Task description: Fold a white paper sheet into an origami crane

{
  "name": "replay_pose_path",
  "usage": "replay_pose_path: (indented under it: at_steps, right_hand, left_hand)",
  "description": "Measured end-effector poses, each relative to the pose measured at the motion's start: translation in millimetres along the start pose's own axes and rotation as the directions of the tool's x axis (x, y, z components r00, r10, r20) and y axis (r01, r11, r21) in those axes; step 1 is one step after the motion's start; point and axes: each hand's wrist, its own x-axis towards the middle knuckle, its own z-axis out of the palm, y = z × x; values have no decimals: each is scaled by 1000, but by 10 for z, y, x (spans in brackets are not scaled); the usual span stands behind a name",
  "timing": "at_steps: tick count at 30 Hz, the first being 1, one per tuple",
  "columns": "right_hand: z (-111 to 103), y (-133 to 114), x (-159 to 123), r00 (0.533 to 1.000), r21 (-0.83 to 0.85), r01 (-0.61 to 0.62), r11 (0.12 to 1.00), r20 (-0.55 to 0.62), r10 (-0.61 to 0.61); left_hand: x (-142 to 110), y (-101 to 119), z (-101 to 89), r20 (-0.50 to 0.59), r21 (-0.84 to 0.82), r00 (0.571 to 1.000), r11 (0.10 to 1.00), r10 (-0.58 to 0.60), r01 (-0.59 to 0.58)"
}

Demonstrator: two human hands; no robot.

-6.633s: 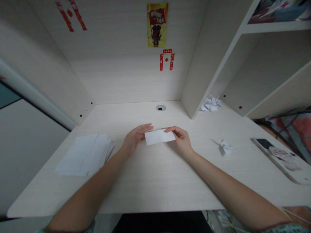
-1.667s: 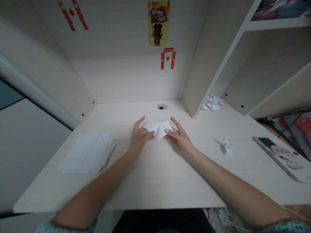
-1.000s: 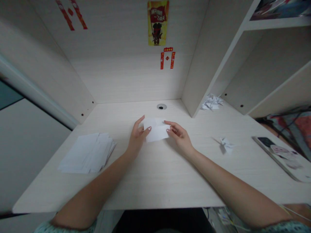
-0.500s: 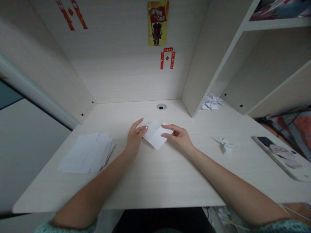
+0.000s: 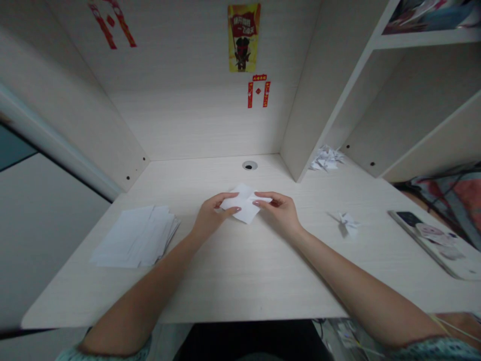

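Note:
A small sheet of white paper (image 5: pixel 247 214), partly folded, is held between my two hands just above the desk's middle. My left hand (image 5: pixel 213 213) pinches its left side, thumb on top near the front. On the opposite side my right hand (image 5: pixel 280 208) grips the paper between thumb and fingers. The fingers cover both side corners, so the exact folds there cannot be made out. A folded white paper piece (image 5: pixel 349 223) with a thin point lies to the right of my right hand.
A stack of white paper squares (image 5: pixel 131 238) lies left on the desk (image 5: pixel 225 281). At right is a phone (image 5: pixel 436 243). A heap of folded papers (image 5: pixel 326 158) sits behind the upright panel (image 5: pixel 315 100). A round cable hole (image 5: pixel 250 165) is at the back.
My left hand has closed from a looser, spread pose into a pinch on the paper's left side. The paper has turned and shifted slightly away; my right hand keeps its grip.

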Motion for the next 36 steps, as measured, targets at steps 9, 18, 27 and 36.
replay_pose_path:
  at_steps: [9,18,27,36]
  right_hand:
    - [2,-23,9,1000,17,-14,1000,3,14]
    - [5,-13,-8,999,-46,44,998,19,-44]
    - [44,-117,-124,891,-317,451,834,105,-442]
    - [39,-98,-139,891,-326,454,829,178,-418]
  left_hand:
    - [0,-11,-15,-168,-7,985,999,-37,36]
    - [-5,-76,-11,-244,53,970,999,13,0]
    - [-94,-11,118,-215,172,960,975,179,-143]
    - [-146,0,89,-91,569,895,760,436,-313]
